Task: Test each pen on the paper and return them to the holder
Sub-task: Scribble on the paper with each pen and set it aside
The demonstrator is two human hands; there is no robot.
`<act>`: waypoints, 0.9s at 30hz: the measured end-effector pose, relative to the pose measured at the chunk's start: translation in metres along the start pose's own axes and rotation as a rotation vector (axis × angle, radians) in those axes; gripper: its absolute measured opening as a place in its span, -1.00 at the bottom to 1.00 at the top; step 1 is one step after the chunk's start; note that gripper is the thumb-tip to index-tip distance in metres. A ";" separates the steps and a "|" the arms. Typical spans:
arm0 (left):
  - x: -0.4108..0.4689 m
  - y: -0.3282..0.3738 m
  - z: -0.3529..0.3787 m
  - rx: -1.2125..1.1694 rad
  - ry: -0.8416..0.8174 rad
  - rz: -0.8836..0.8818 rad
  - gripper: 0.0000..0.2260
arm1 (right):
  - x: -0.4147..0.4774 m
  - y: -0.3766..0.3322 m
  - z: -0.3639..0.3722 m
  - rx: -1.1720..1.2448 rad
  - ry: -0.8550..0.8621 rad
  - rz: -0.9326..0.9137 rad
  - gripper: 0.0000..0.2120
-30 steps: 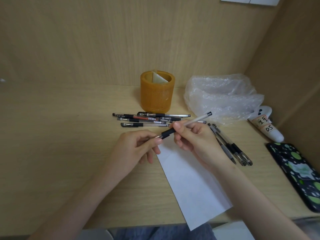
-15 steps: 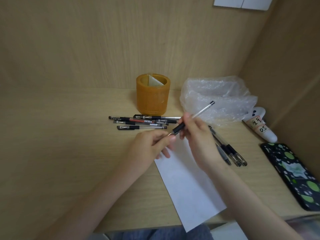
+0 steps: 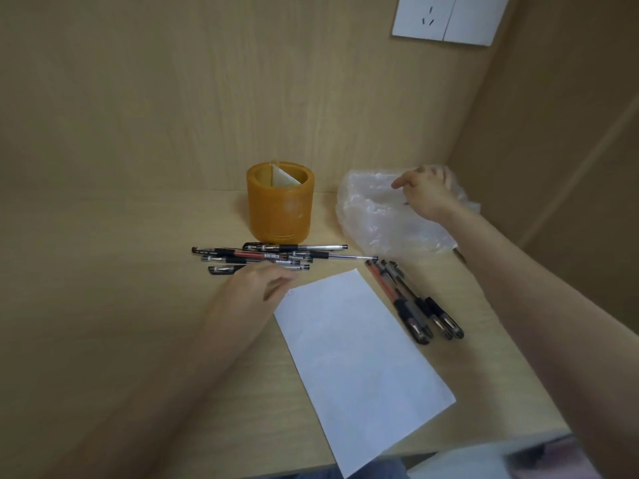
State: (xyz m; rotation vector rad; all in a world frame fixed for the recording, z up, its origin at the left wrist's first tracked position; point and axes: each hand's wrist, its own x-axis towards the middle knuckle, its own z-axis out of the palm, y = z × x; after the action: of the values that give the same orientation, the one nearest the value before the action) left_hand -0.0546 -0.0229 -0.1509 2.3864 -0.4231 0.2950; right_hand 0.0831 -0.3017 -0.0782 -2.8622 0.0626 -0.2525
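A pale wood-grain desk point(image 3: 103, 271) spreads under both hands, and its front edge lies well nearer the viewer than the left hand point(image 3: 259, 281). Behind the right hand point(image 3: 427, 193) rises a back wall point(image 3: 173, 98) of the same light wood panel, meeting the desk in a straight line. Just right of that hand a side wall point(image 3: 570, 133) joins it at a corner and is crossed by a slanting seam point(image 3: 581, 171). High above the right hand, near the corner, a white socket plate point(image 3: 446, 19) sits on the back wall. The light is soft and even.
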 end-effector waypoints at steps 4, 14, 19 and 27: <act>0.001 -0.009 -0.004 0.036 0.042 0.003 -0.80 | -0.011 -0.001 0.005 0.178 0.104 -0.043 -0.62; 0.013 -0.039 -0.009 0.240 0.089 -0.037 -0.73 | -0.105 -0.069 0.031 0.613 -0.105 -0.298 -0.71; 0.012 -0.044 -0.009 0.208 0.077 -0.029 -0.83 | -0.119 -0.085 0.065 0.588 -0.226 -0.327 -0.76; 0.000 -0.008 -0.015 -0.160 0.196 -0.012 -0.88 | -0.127 -0.099 0.065 0.985 -0.051 -0.101 -0.45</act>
State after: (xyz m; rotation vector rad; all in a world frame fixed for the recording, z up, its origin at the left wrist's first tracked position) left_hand -0.0527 -0.0070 -0.1444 2.1794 -0.3278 0.4670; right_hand -0.0282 -0.1812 -0.1350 -1.8891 -0.1708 -0.1611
